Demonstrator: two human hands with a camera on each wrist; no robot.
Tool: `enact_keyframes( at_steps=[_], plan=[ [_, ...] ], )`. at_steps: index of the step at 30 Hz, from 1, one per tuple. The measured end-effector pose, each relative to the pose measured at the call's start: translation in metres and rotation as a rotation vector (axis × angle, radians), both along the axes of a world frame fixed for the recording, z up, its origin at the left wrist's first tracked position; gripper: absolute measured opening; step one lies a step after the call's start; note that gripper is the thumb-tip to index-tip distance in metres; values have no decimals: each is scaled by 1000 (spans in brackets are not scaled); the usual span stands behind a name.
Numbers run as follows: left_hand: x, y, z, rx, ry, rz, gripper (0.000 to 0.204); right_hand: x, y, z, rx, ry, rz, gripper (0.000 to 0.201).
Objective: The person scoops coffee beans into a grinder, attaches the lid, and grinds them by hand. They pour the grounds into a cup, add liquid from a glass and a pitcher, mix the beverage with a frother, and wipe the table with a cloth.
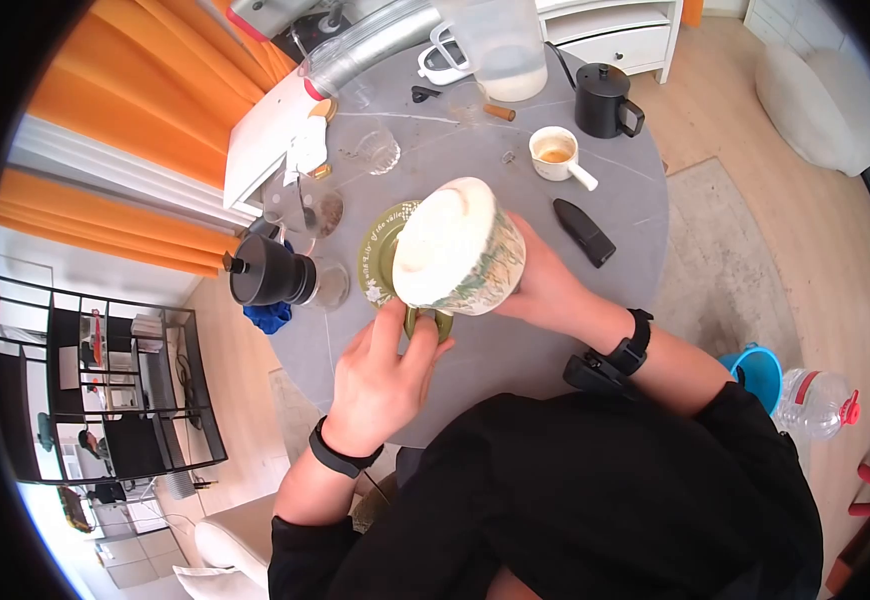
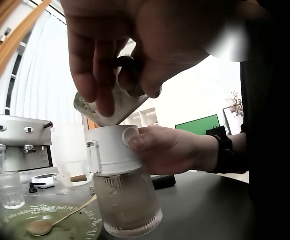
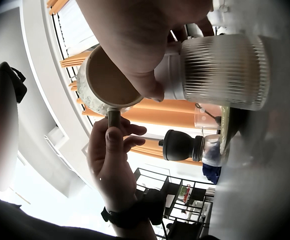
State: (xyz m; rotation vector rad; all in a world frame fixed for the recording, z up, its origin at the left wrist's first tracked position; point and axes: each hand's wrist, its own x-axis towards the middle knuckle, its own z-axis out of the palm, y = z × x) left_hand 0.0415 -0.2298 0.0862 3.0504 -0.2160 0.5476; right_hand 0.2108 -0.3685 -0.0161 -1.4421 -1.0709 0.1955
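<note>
My left hand [image 1: 380, 370] pinches the green handle [image 3: 114, 118] of a patterned cup [image 1: 475, 260]. The cup is tipped well over, its pale underside turned up in the head view. Its rim is close over a white collar [image 2: 114, 150] on top of a ribbed glass jar [image 2: 127, 200]. With thumb and fingers, my right hand [image 2: 172, 150] grips that collar from the side. In the head view, the cup hides the jar and most of the right hand's fingers. A green lettered plate [image 1: 380, 235] lies behind the cup, bearing a spoon [image 2: 41, 227].
A black-topped grinder-like device [image 1: 267, 270] stands at the table's left. Farther back are a drinking glass [image 1: 370, 148], a clear pitcher [image 1: 507, 55] and a black kettle [image 1: 603, 100]. To the right sit a white handled cup [image 1: 553, 150] with brown liquid and a dark oblong object [image 1: 583, 232].
</note>
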Motion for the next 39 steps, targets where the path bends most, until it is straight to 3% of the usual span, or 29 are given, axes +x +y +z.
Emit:
enact_keyframes(
  at_steps=[3, 7, 9, 11, 13, 14, 15, 17, 21, 27, 34, 39],
  plan=[
    [2, 7, 0, 102, -34, -50, 33, -2, 1, 1, 39, 23, -2, 72],
    [2, 6, 0, 26, -1, 14, 31, -3, 1, -1, -10, 46, 2, 74],
    [1, 8, 1, -264, -1, 68, 28, -5, 0, 2, -27, 26, -20, 75],
    [-1, 15, 2, -340, -12, 74, 20, -5, -2, 5, -44, 1, -41, 76],
    [-3, 25, -1, -899, 24, 143, 14, -4, -2, 8, -85, 3, 7, 82],
    [-5, 32, -3, -1072, 63, 153, 19, -5, -2, 8, -86, -3, 14, 82],
    [-7, 37, -5, -1074, 54, 158, 19, -7, -3, 5, -77, 1, -4, 85],
    [-11, 45, -9, -1510, 76, 196, 30, -10, -5, 4, -68, 0, -11, 87],
    [-25, 64, -25, -1733, 88, 184, 33, -13, -12, 5, -112, 0, -23, 93],
    [-44, 85, -55, -1840, 148, 328, 38, -11, -31, 14, -185, -87, -38, 91],
    [-53, 93, -75, -1942, 175, 252, 40, -12, -38, 20, -240, -115, -33, 86],
    [-44, 101, -85, -1998, 211, 331, 40, -17, -32, 21, -253, -128, -25, 85]
  ],
)
